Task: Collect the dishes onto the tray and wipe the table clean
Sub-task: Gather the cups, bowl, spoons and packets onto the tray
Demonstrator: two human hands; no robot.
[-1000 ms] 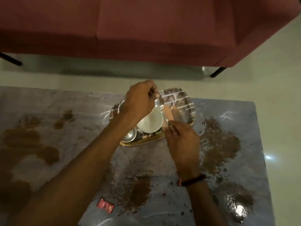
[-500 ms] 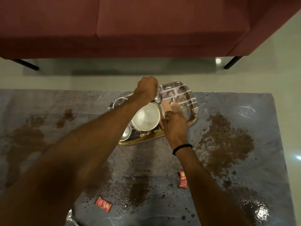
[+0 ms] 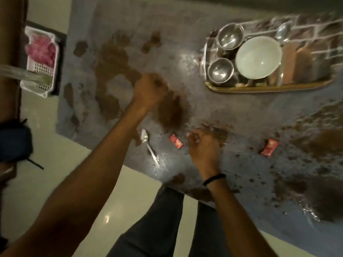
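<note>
Both hands hang over the stained grey worktop [image 3: 213, 108], and the picture is blurred with motion. The left hand [image 3: 149, 91] is curled into a loose fist above a brown spill [image 3: 172, 110]; whether its fingers [image 3: 159, 83] pinch anything I cannot tell. The right hand [image 3: 203, 143] is also curled, its fingers [image 3: 193, 138] drawn together near the worktop's near edge, and nothing can be made out between them. A black band [image 3: 213, 179] sits on that wrist.

Just left of the right fingers lies a small red packet [image 3: 176, 141], and further left again a spoon [image 3: 149, 145] lies flat on the worktop, its bowl toward the left forearm. A 2nd red packet [image 3: 269, 147] lies well to the right of the right hand.

The tray [image 3: 269, 88] sits beyond and to the right of both hands, well apart from them. On it are a white bowl [image 3: 259, 57], 2 small steel bowls [image 3: 230, 36] [image 3: 220, 69] just left of the white one, and another spoon [image 3: 282, 33] behind it.

Off the worktop's far left, a white basket [image 3: 39, 67] holds something pink [image 3: 41, 51].
</note>
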